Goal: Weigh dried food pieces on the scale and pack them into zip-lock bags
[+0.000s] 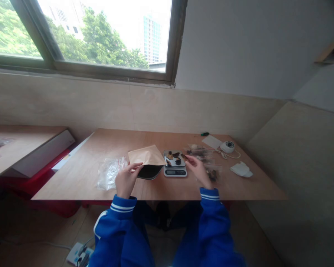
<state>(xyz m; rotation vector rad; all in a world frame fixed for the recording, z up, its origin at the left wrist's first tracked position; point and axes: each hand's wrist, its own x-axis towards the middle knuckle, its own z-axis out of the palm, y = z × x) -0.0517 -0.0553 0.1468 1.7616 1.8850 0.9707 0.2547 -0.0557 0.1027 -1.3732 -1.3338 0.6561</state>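
My left hand [127, 180] pinches the edge of a brown kraft paper pouch [147, 155]. The pouch's mouth gapes toward me and shows a dark inside. Just to its right stands a small digital kitchen scale [167, 172], its display too small to read. Several dark and tan dried pieces [176, 155] lie spread on the scale's plate. At the plate's right edge, the fingers of my right hand [197, 169] are closed on a small brown dried piece [184, 158], partly covered by the fingertips.
Clear plastic bags [109, 174] lie left of the pouch. Filled clear bags [208, 152] sit behind and beside my right hand. Farther right are a white dome-shaped device [227, 147] with a cable and a crumpled white tissue [241, 169]. A green-handled screwdriver [205, 134] rests at the back edge.
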